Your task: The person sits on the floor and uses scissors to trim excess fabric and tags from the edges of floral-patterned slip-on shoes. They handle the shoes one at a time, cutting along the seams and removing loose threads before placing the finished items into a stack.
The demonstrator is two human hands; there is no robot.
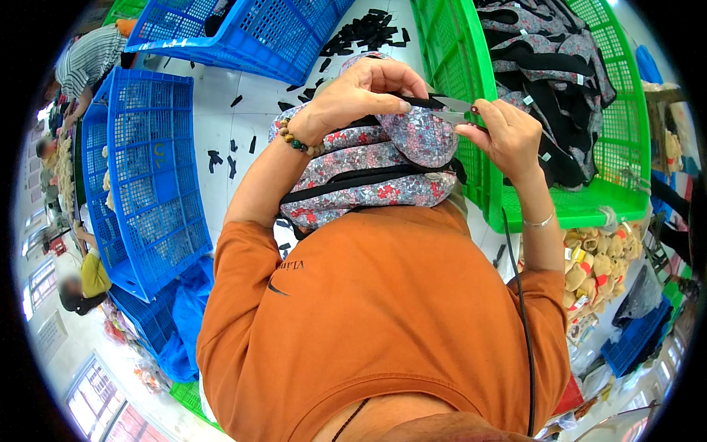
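My left hand pinches the black edge of a rounded floral fabric piece at its top. In my right hand is a pair of small scissors, their metal blades pointing left and parted beside that black edge. Thumb and fingers cover the scissors' handles. More grey floral pieces with red flowers and black trim lie stacked on my lap, under the piece in my left hand.
A green crate at my right holds many floral and black pieces. Blue crates stand at the left and far side. Black scraps litter the white floor. Plush toys are piled at right. Other people are at the left.
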